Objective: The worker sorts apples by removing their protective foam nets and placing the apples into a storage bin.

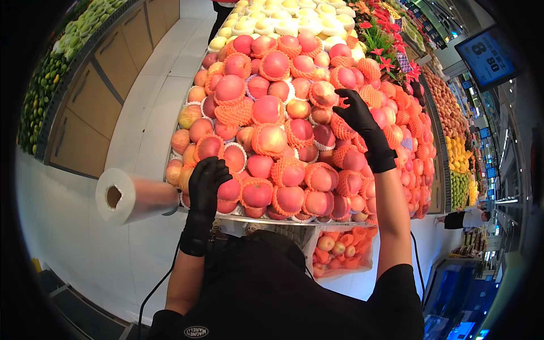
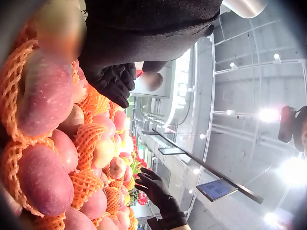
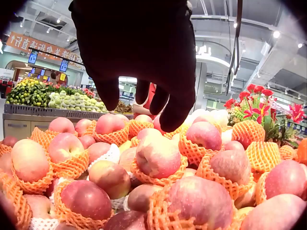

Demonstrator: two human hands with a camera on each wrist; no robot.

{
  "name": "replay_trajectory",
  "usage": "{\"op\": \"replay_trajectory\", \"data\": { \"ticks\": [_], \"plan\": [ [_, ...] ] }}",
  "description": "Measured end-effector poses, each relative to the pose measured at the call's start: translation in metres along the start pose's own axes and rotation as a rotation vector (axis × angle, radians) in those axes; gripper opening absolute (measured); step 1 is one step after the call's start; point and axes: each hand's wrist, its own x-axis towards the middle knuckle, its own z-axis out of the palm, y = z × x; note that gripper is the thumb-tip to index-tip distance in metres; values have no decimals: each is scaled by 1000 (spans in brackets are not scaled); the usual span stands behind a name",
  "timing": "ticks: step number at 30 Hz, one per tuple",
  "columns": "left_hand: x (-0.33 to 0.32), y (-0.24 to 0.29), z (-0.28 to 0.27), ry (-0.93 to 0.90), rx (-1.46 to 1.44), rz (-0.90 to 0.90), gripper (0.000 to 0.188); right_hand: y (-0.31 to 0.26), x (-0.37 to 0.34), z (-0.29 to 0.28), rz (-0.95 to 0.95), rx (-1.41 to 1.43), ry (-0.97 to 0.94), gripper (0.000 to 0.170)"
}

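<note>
Apples in orange and white foam net sleeves are heaped on a sloping display [image 1: 260, 165]. My right hand [image 1: 360, 116], in a black glove, reaches over the upper right of the heap with fingers apart and bent downward. Its fingertips are close to a netted apple [image 1: 323, 93]; in the right wrist view they hang above a red and yellow apple [image 3: 157, 155]. My left hand [image 1: 208, 184], also black-gloved, is low over the heap's front left corner beside a red apple [image 1: 229, 190]. Its fingers [image 2: 115, 84] are loosely bent, and no fruit shows in them.
A roll of clear plastic bags [image 1: 141, 195] stands at the front left corner. Pale netted fruit [image 1: 289, 17] lies behind the apples, with red flowers [image 1: 385, 59] to the right. Below the front edge sits a bag of apples [image 1: 343, 249]. A price screen [image 1: 488, 55] hangs at right.
</note>
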Motion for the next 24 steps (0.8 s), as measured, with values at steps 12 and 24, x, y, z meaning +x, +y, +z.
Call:
{"op": "replay_trajectory", "data": {
  "ticks": [12, 24],
  "plan": [
    [5, 10, 6, 21, 17, 41, 30, -54, 102, 40, -236, -128, -29, 74],
    [6, 34, 8, 132, 128, -15, 30, -74, 168, 112, -85, -336, -91, 74]
  ]
}}
